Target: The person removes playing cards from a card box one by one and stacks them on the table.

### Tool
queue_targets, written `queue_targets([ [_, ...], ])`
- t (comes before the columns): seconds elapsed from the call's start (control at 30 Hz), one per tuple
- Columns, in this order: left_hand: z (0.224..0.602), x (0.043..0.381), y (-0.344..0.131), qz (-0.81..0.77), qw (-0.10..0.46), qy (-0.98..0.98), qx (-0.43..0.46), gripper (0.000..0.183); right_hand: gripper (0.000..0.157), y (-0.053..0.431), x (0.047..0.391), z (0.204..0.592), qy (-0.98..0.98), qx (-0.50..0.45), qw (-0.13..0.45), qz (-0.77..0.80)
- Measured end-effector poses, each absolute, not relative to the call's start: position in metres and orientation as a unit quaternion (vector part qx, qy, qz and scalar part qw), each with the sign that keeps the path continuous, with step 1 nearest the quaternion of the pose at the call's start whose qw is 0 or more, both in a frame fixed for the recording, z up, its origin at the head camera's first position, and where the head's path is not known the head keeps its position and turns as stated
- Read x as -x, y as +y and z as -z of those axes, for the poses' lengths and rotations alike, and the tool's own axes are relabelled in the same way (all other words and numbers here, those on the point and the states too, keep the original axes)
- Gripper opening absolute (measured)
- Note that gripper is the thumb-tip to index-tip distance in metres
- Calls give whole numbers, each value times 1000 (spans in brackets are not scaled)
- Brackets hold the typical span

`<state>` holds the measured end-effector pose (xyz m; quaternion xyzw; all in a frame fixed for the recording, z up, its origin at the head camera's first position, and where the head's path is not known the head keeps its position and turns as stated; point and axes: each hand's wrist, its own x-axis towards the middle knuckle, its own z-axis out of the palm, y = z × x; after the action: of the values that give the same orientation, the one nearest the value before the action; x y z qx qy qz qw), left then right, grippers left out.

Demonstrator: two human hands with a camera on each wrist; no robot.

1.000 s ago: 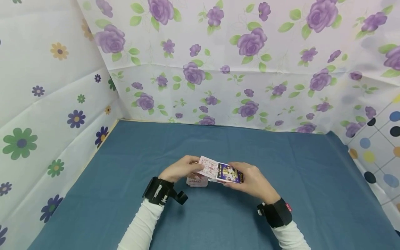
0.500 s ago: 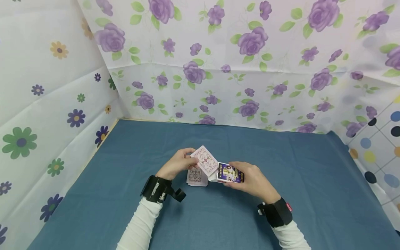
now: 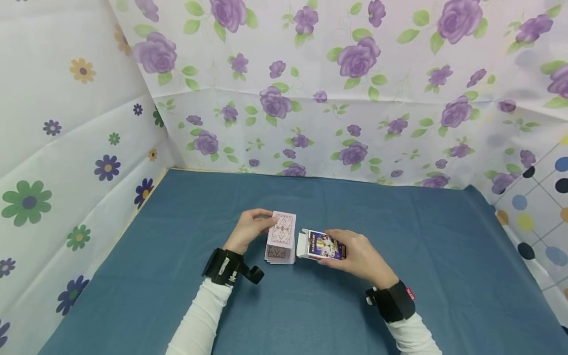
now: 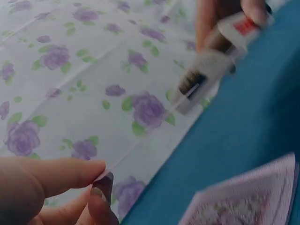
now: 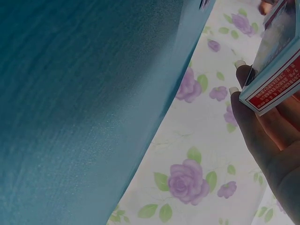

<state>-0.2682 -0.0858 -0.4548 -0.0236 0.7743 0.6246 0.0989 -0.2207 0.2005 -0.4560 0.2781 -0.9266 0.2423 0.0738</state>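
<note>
My left hand pinches a playing card with a red-patterned back, thumb on top. The card overlaps a stack of playing cards in the head view; in the left wrist view it appears nearly edge-on, with the stack at lower right. On the right, my right hand grips a purple-and-white card box, its white flap folded open toward the stack. Red lettering marks the side of the card box in the right wrist view.
Blue cloth covers the table. A curtain with purple roses hangs behind it, and a flower-patterned sheet lines the left side. Dotted sheeting stands at the right edge.
The card in my left hand has come out of the box's mouth and moved left over the stack, turning upright in the head view. My right hand keeps the box in place.
</note>
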Motion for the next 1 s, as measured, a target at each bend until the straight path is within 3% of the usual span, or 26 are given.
queue_targets([
  [0.63,482,266,-76,-411,12,910,45,23,70,200,222,458,-926,-281,64,-244],
  [0.77,474,262,-72,-430,9,902,-37,18,70,200,222,459,-926,-283,64,-243],
  [0.9,459,256,-60,-479,53,859,-172,11,69,202,222,460,-924,-288,69,-242],
  [1.0,450,247,-49,-478,65,847,-222,9,68,201,223,459,-922,-292,72,-242],
])
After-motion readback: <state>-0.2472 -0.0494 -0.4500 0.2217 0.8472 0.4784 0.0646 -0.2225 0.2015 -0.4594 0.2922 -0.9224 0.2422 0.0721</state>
